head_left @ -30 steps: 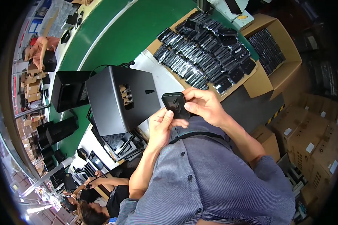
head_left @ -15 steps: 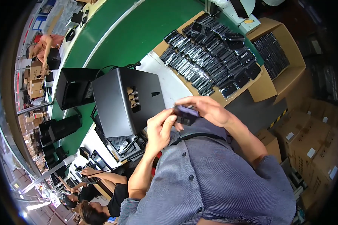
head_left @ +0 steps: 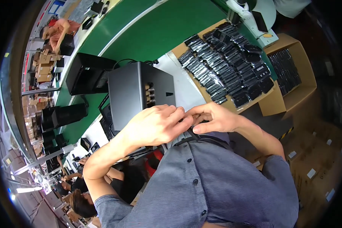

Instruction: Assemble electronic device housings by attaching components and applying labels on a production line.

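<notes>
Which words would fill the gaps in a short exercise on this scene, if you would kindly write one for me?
The person's right hand is farther from the large dark case than the ____ hand.
The black packets lie on brown ____.
The front of the person's shirt has small round ____ down it.
The workbench beyond the case is mostly coloured ____.
Missing words: left; cardboard; buttons; green.

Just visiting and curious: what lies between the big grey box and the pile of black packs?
White tabletop, then a cardboard edge, in the head view.
</notes>
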The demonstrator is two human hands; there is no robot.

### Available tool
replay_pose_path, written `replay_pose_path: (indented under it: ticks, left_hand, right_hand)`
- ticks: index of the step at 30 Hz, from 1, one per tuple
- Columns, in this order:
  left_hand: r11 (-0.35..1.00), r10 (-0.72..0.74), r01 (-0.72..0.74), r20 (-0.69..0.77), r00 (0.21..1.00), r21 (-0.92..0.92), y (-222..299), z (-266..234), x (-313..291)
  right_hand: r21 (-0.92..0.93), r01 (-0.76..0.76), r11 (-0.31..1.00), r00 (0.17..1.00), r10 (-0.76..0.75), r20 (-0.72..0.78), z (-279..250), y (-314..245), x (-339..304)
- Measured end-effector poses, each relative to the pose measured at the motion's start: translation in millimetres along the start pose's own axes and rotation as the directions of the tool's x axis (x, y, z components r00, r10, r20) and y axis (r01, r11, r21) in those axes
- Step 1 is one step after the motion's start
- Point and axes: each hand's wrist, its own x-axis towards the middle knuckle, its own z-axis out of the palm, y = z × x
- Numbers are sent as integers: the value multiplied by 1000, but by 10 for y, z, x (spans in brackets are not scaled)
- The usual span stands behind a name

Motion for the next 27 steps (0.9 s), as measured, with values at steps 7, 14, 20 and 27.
replay_pose_path:
  ticks: [7, 14, 20, 27]
  left_hand:
    - [998, 53, -52, 55, 997, -29, -164, 42, -67]
    - [996, 81, -84, -75, 994, -40, -334, 97, -273]
    - [999, -38, 40, -212, 977, 6, -748, -233, -284]
    - [579, -811, 675, -412, 416, -457, -1090, 258, -1272]
  right_hand:
    - [212, 71, 975, 992, -45, -121, 119, 164, 181]
    - [339, 64, 938, 996, -38, -82, 182, 209, 412]
    - [229, 178, 957, 926, -85, -367, 130, 300, 639]
    - [-46, 264, 963, 758, -237, -608, 266, 315, 1194]
